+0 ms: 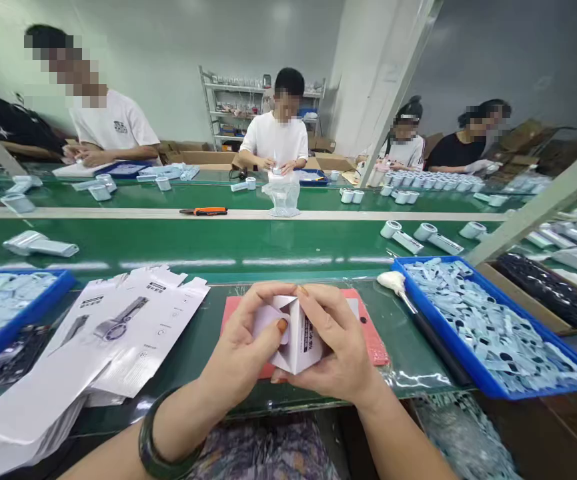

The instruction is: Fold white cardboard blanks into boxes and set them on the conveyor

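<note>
A small white cardboard box (295, 340) with dark print is held between my two hands, one end turned up toward me. My left hand (248, 340) grips its left side, the thumb pressing on a pale flap at the open end. On the right side, my right hand (338, 340) wraps round the box, fingers over the top edge and beneath. What is inside the box, if anything, cannot be made out. Under my hands lies a red mat (375, 343) on the table edge. Flat printed cartons (133, 327) lie piled to the left.
Blue trays of small light-blue parts stand at right (468, 353) and left (53, 293). A black-handled brush (433, 333) lies beside the right tray. Beyond runs a green conveyor (268, 243) with white devices (43, 245) and orange-handled pliers (211, 211). Several co-workers (281, 133) sit opposite.
</note>
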The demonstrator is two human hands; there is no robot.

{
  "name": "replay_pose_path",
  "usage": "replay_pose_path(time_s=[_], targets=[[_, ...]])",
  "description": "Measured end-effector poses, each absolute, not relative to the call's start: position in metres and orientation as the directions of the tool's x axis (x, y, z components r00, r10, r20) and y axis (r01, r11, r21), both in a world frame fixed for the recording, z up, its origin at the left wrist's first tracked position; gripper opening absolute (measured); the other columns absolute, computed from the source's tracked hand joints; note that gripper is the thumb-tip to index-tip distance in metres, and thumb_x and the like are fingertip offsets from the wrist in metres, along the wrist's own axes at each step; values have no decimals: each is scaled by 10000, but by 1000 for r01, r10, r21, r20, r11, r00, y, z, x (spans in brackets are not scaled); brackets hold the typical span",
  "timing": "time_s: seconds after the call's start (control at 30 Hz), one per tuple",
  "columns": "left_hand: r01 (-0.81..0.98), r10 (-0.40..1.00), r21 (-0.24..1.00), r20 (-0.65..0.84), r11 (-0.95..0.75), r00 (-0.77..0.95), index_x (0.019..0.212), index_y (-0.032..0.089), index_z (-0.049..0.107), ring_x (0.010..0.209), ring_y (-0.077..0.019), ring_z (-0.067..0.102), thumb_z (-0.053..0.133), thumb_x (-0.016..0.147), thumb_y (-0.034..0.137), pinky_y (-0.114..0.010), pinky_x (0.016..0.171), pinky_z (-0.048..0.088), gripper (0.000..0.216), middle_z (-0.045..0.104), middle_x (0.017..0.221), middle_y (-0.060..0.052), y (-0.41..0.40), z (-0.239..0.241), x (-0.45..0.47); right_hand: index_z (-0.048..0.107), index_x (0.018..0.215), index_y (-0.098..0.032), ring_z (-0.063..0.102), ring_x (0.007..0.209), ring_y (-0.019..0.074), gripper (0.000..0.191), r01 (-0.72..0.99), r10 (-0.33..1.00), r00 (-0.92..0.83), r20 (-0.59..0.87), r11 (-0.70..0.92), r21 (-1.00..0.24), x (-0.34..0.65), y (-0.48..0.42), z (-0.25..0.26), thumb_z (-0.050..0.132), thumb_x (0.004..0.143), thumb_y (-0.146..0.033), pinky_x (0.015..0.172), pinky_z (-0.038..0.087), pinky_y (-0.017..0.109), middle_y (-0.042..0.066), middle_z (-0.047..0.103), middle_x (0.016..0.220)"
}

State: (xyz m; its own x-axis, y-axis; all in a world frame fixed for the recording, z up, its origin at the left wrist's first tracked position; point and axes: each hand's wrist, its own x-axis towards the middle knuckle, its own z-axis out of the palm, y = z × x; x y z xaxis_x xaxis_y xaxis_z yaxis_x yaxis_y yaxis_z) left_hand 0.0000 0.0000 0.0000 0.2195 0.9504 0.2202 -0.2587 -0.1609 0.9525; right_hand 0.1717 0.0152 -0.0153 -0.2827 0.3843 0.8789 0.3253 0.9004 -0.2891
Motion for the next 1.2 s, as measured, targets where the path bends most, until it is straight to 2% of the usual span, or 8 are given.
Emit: replay_pose_path(time_s=[0.23,0.43,0.57,0.7,0.83,1.03,1.13,1.2], targets=[[-153,917,926,368,-347,150,1156,327,731,1028,-184,625,681,891,174,-278,905,539,310,663,1156,-26,2,1,1,364,1618,-280,629,1164,324,884,379,371,-294,881,891,-249,173,13,-17,796,882,-511,956,573,497,149,589,1299],[-540,914,837,282,-86,293,1430,424,600,1127,-213,636,675,966,474,-287,919,548,473,638,1414,-35,5,-8,-7,352,1611,-244,603,1200,327,862,434,389,-257,885,864,-254,175,12,-17,680,927,-654,1029,542,511,160,563,1326],[-627,914,773,319,-98,251,1460,468,551,1200,-209,627,649,966,553,-293,987,532,511,551,1540,4,9,-16,3,199,1666,-236,509,1352,348,911,480,463,-253,850,823,-306,168,13,-26,462,975,-768,1137,456,569,180,479,1484],[-600,907,785,353,-153,230,1511,402,510,1100,-221,659,664,930,624,-317,928,542,640,589,1482,-50,30,-17,9,43,1688,-237,381,1490,386,939,488,528,-280,802,798,-355,162,14,-30,341,991,-792,1200,355,646,183,349,1629],[-577,928,811,282,-94,244,1499,358,522,1101,-225,650,709,925,549,-330,934,526,634,596,1466,-71,45,-17,11,90,1686,-263,228,1574,411,916,538,589,-251,769,745,-395,165,18,-25,260,980,-823,1247,185,717,151,270,1694],[-566,948,824,162,24,275,1536,432,444,1270,-285,597,792,868,450,-376,1003,515,753,471,1594,-51,38,-15,21,52,1685,-253,231,1581,400,978,558,675,-195,712,674,-485,168,26,-25,204,942,-870,1238,254,696,159,220,1720],[-565,918,824,252,-37,307,1548,508,378,1314,-304,581,813,827,577,-413,1034,535,844,413,1637,-33,33,-22,18,100,1684,-272,217,1584,401,939,563,645,-216,732,696,-447,172,29,-18,225,958,-854,1251,178,717,142,260,1710],[-477,889,864,336,-159,311,1511,531,419,1318,-294,580,936,703,508,-397,1044,544,960,465,1590,-18,33,-32,14,163,1677,-296,257,1567,405,918,586,621,-197,758,695,-417,176,30,-13,238,955,-857,1244,180,725,135,302,1690]])
